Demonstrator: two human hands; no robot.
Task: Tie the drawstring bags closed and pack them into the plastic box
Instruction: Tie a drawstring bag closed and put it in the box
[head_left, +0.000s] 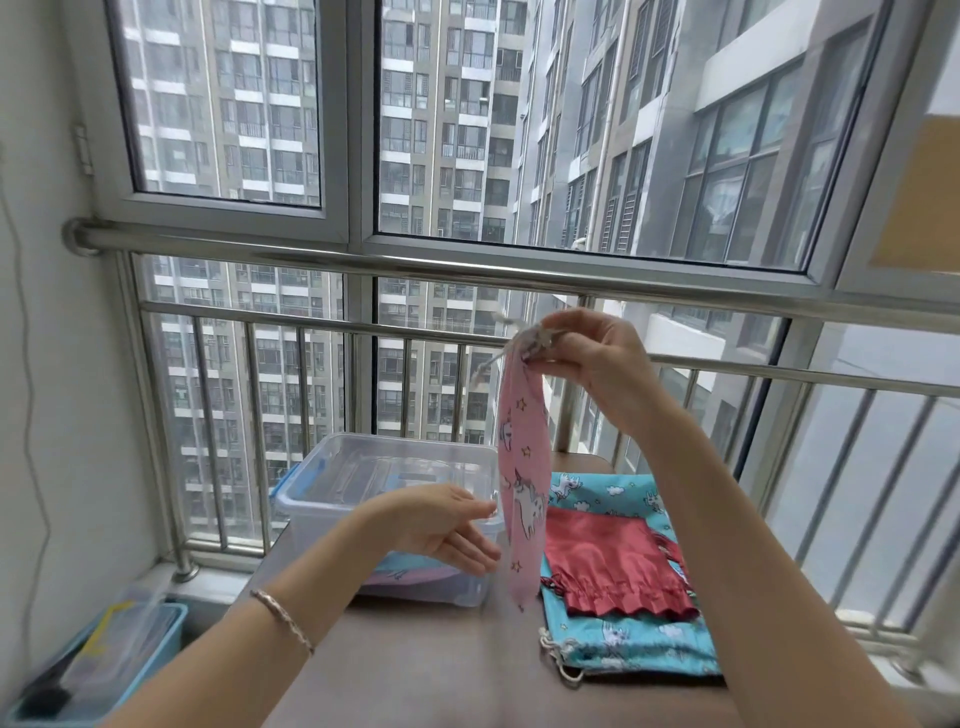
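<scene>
Hanging from the right hand (587, 358) is item one, the pink drawstring bag (522, 467), printed with unicorns and stars. Thumb and curled fingers pinch its gathered mouth, and the body dangles straight down with its lower tip close over the table (441, 665). Pale cord ends (488, 364) stick out to the left of the mouth; they are blurred on my feed, so I cannot tell whether they are knotted. The left hand (447, 525) holds nothing, its fingers relaxed and spread, palm turned toward the bag's lower half and just beside it. I log a silver bracelet (283, 618) on that wrist. Item two, the clear plastic box (322, 514) with blue latches, stands on the table behind the left hand, and pink and teal fabric shows through its front wall at the bottom. Item three, a red drawstring bag (608, 566), lies flat on item four, a teal unicorn-print bag (634, 644), to the right of the box. Beyond the table I note a steel railing (467, 270) and windows facing tower blocks. A blue bin (171, 629) sits on the floor at lower left.
</scene>
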